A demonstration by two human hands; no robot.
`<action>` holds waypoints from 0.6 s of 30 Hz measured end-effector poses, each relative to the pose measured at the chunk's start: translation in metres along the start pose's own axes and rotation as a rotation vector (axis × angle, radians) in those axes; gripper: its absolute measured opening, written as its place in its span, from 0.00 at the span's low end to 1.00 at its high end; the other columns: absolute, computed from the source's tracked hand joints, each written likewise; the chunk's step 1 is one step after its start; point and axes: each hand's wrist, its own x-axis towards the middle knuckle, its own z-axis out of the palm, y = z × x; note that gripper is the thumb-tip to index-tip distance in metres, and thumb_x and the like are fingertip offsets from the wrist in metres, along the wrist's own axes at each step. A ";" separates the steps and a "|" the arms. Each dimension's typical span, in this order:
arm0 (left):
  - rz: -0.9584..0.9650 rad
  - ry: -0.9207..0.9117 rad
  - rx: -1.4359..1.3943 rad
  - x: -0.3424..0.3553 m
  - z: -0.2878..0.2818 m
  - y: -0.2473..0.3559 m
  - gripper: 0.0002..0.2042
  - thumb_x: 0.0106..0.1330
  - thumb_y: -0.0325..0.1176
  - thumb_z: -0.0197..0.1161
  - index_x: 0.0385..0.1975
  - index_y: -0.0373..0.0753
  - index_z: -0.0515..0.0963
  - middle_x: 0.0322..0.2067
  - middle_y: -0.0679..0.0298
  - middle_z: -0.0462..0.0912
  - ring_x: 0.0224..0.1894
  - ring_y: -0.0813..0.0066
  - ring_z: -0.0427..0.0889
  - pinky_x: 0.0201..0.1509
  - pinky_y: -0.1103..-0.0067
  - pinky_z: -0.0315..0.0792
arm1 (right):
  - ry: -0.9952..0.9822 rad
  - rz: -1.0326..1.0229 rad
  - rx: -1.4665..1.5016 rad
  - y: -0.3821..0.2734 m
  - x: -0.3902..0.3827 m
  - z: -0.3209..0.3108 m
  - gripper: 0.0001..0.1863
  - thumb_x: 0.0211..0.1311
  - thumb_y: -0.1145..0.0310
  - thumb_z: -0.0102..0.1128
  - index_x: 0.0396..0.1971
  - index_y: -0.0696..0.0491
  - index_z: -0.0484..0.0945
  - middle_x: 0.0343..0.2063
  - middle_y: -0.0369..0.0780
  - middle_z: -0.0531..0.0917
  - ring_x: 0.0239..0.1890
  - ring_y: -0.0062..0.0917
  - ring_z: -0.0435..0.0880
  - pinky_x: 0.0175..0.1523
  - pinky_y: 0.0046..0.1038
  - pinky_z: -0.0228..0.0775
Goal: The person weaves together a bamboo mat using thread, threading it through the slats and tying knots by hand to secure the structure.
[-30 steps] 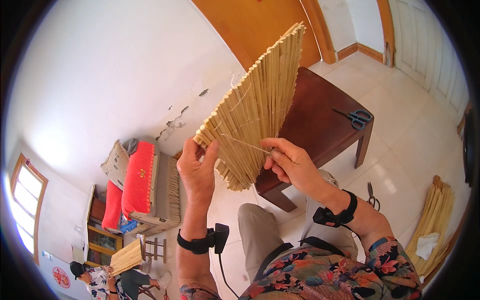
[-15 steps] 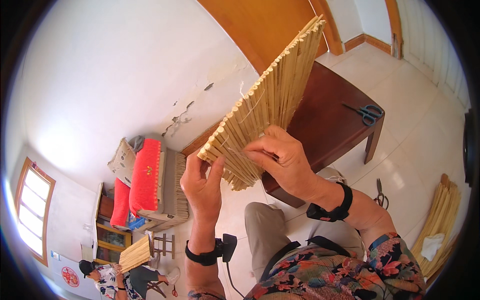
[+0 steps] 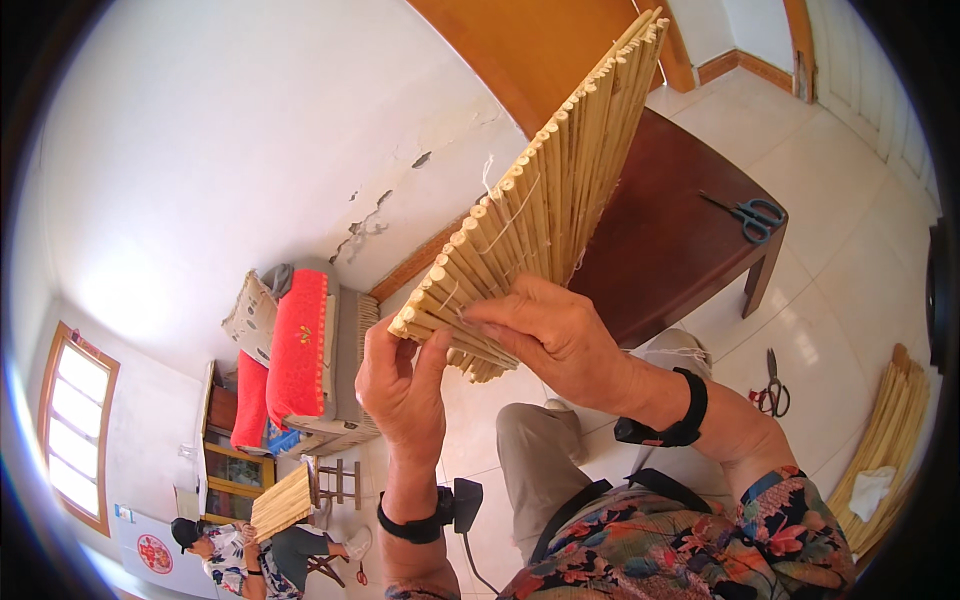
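1. Grasping stick mat (image 3: 560,180), lying toward 1 o'clock, by its 8 o'clock end with left hand (image 3: 405,385).
2. Pinching thread (image 3: 451,295) against it with right hand (image 3: 555,335).
3. At 2 o'clock, on table (image 3: 665,245): scissors (image 3: 741,211).

Panel of straw-coloured round stalks (image 3: 565,165), gripped by the left hand (image 3: 405,385): dry plant matter, matt, ribbed, rough-ended. Fine white thread (image 3: 518,214), seen beyond the right hand (image 3: 550,335): matt. Dark red-brown wooden table (image 3: 690,210), set beyond and rightward of that hand: smooth, glossy. Blue-handled scissors (image 3: 742,211), laid thereon: plastic-looking grips, metal blades. Pale floor tiles (image 3: 800,335), farther right: polished.
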 end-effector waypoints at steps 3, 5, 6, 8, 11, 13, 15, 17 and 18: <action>-0.015 0.002 -0.010 0.000 -0.003 -0.001 0.12 0.54 0.20 0.62 0.38 0.29 0.71 0.32 0.66 0.75 0.35 0.84 0.72 0.41 0.85 0.69 | -0.008 0.003 0.031 0.000 0.001 0.003 0.11 0.50 0.79 0.56 0.36 0.55 0.76 0.22 0.41 0.70 0.25 0.31 0.74 0.29 0.27 0.67; -0.023 0.000 -0.021 0.000 -0.003 -0.001 0.12 0.54 0.20 0.61 0.38 0.29 0.71 0.32 0.66 0.74 0.35 0.84 0.72 0.41 0.85 0.69 | -0.011 0.002 0.044 -0.001 0.002 0.002 0.11 0.50 0.79 0.56 0.36 0.55 0.76 0.22 0.41 0.71 0.25 0.30 0.74 0.30 0.27 0.67; -0.034 0.000 -0.005 0.000 -0.003 0.001 0.12 0.54 0.20 0.61 0.38 0.29 0.71 0.32 0.66 0.74 0.35 0.83 0.72 0.41 0.85 0.70 | -0.023 0.019 0.061 -0.001 0.003 0.001 0.11 0.50 0.79 0.56 0.36 0.55 0.76 0.23 0.41 0.71 0.26 0.30 0.74 0.30 0.27 0.67; -0.046 -0.002 0.009 0.000 -0.003 0.000 0.12 0.54 0.20 0.61 0.38 0.29 0.71 0.32 0.66 0.74 0.36 0.83 0.72 0.41 0.85 0.70 | -0.035 0.036 0.076 -0.002 0.004 0.000 0.11 0.50 0.80 0.55 0.36 0.56 0.76 0.23 0.41 0.71 0.26 0.30 0.74 0.30 0.27 0.67; -0.021 0.003 0.010 0.001 -0.006 0.002 0.12 0.54 0.19 0.61 0.38 0.29 0.71 0.33 0.66 0.75 0.36 0.83 0.73 0.41 0.85 0.70 | -0.048 0.004 0.051 -0.004 0.006 0.000 0.11 0.50 0.80 0.55 0.36 0.56 0.76 0.24 0.41 0.72 0.26 0.30 0.75 0.30 0.27 0.67; -0.027 0.007 -0.031 0.001 -0.005 0.000 0.12 0.54 0.19 0.61 0.38 0.29 0.71 0.33 0.66 0.75 0.36 0.83 0.73 0.42 0.84 0.70 | -0.057 0.003 0.052 -0.002 0.006 0.000 0.11 0.50 0.80 0.55 0.36 0.56 0.76 0.24 0.41 0.73 0.26 0.30 0.75 0.31 0.27 0.67; -0.024 0.014 -0.045 0.001 -0.002 0.000 0.12 0.54 0.20 0.61 0.38 0.29 0.71 0.33 0.66 0.75 0.36 0.83 0.73 0.42 0.84 0.70 | -0.046 -0.008 0.064 0.001 0.006 0.001 0.10 0.52 0.79 0.55 0.37 0.56 0.77 0.23 0.40 0.71 0.25 0.27 0.72 0.29 0.24 0.64; -0.021 0.021 -0.059 0.001 -0.001 -0.001 0.12 0.55 0.20 0.61 0.38 0.29 0.71 0.33 0.66 0.75 0.35 0.83 0.73 0.42 0.85 0.70 | -0.034 -0.018 0.076 0.003 0.006 0.001 0.09 0.55 0.78 0.54 0.37 0.57 0.77 0.21 0.38 0.69 0.23 0.23 0.70 0.27 0.21 0.62; -0.019 0.019 -0.047 0.001 -0.002 0.000 0.11 0.55 0.20 0.61 0.38 0.29 0.71 0.33 0.66 0.75 0.35 0.83 0.72 0.41 0.85 0.69 | -0.044 -0.019 0.061 0.002 0.007 0.001 0.09 0.54 0.78 0.54 0.37 0.56 0.77 0.21 0.38 0.69 0.23 0.23 0.70 0.27 0.21 0.62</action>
